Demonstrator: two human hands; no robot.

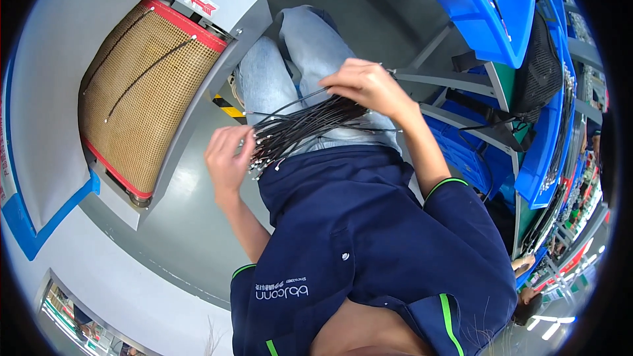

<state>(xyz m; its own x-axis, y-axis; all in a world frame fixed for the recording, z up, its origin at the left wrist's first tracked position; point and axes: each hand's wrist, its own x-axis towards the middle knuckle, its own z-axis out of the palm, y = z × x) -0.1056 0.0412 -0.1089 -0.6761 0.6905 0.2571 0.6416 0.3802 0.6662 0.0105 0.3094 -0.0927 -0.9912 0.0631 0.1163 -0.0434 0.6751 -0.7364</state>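
A loose bundle of thin black cables with small white connectors at the ends lies across my lap, over the blue jeans. My left hand is at the bundle's left end, its fingers curled in at the connectors; exactly which cables they grip is partly hidden. At the other end, my right hand bends over the bundle. Its thumb and fingertips pinch black cable, and one strand runs out from them toward the left, above the rest.
To the left is a conveyor with a tan mesh belt edged in red, carrying a few black cables. Blue bins holding cables stand on grey framed racks at the right. Part of another person shows at the far right.
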